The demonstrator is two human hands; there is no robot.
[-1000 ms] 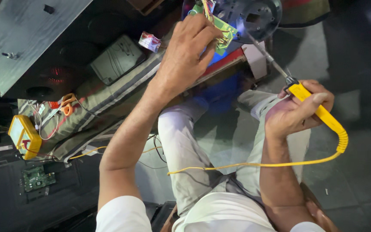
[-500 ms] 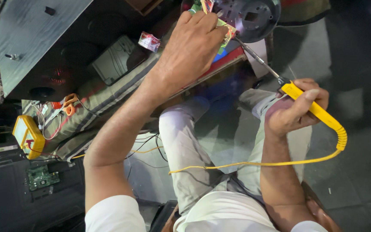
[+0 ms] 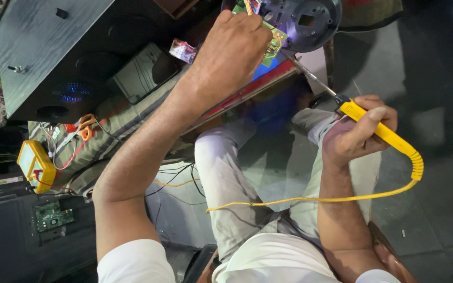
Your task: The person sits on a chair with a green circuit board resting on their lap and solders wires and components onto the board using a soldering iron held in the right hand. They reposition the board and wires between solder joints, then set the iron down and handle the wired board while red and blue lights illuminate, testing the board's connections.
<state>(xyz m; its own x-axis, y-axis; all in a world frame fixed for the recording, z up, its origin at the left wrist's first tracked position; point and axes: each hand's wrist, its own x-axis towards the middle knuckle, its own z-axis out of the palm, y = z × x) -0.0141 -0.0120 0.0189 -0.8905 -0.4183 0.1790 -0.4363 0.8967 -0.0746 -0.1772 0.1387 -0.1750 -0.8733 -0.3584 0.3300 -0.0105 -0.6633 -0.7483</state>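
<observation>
Holding a circuit board beside the soldering iron.

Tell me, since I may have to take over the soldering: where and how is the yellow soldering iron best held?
Grip the soldering iron on its yellow handle, behind the black collar, as the right hand does. Come from the cord end at the lower right: the bare metal shaft points up-left toward the green circuit board under the left hand, and is probably hot.
</observation>
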